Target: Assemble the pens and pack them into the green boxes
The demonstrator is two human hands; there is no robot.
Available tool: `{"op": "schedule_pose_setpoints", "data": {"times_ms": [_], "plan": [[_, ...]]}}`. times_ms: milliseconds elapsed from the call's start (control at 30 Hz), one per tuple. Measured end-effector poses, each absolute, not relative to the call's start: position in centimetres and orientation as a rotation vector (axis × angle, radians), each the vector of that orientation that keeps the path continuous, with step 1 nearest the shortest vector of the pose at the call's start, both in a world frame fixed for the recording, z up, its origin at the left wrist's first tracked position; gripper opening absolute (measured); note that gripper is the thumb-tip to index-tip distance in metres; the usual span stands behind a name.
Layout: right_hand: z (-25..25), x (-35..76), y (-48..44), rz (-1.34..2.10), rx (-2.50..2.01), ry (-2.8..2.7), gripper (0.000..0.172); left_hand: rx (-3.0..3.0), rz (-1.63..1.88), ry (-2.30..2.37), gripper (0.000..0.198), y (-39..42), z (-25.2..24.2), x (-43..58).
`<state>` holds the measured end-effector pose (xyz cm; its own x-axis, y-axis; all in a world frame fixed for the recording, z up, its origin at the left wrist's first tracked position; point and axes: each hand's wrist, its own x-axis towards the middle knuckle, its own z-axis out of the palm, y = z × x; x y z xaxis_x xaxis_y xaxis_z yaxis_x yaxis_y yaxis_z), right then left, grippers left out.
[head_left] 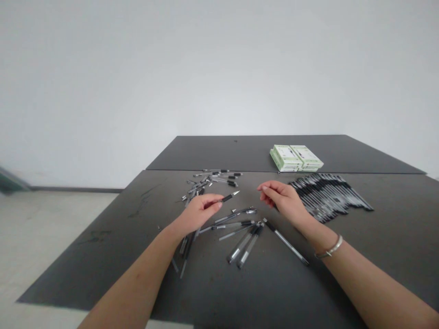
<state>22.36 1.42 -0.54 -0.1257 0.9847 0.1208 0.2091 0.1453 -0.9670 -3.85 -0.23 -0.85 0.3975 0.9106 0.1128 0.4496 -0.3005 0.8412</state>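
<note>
My left hand [202, 210] is closed on a pen with a black grip [227, 198], its bare silver tip pointing right and slightly up. Opposite it, my right hand [279, 196] is pinched; whatever is between the fingertips is too small to make out. Around and under my left hand lie scattered clear-barrelled pens [240, 225] with black grips. One single pen [288, 244] rests slantwise just below my right hand. Behind that hand, pens are lined up side by side in a dense row [332, 194].
Green and white boxes [297, 157] are stacked on the far part of the dark table [212, 153], beyond the seam. More pens and small parts [219, 176] lie near the seam. A pale wall [219, 68] stands behind the table.
</note>
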Motion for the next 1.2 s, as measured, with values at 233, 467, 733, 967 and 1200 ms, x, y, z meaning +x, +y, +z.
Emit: {"op": "schedule_pose_setpoints", "data": {"times_ms": [233,467,733,967,1200], "plan": [[-1.2,23.2,2.1,0.849,-1.359,-1.701,0.022,1.862,0.821,1.292,0.038,-0.1,-0.8,-3.8],[-2.4,22.1,1.1,0.566,-1.295,-2.228,0.017,1.849,0.836,1.351,0.036,0.0,-0.8,-3.8],[-2.6,22.2,1.4,0.454,-1.313,-2.353,0.011,1.848,0.846,1.284,0.033,0.0,-0.9,-3.7],[-2.8,22.3,1.3,0.481,-1.29,-2.37,0.009,1.873,0.804,1.231,0.033,-0.1,-0.9,-3.7],[-1.9,21.8,0.7,0.923,-1.207,-1.984,0.015,1.85,0.74,1.048,0.029,-0.9,-0.1,-3.7]]}}
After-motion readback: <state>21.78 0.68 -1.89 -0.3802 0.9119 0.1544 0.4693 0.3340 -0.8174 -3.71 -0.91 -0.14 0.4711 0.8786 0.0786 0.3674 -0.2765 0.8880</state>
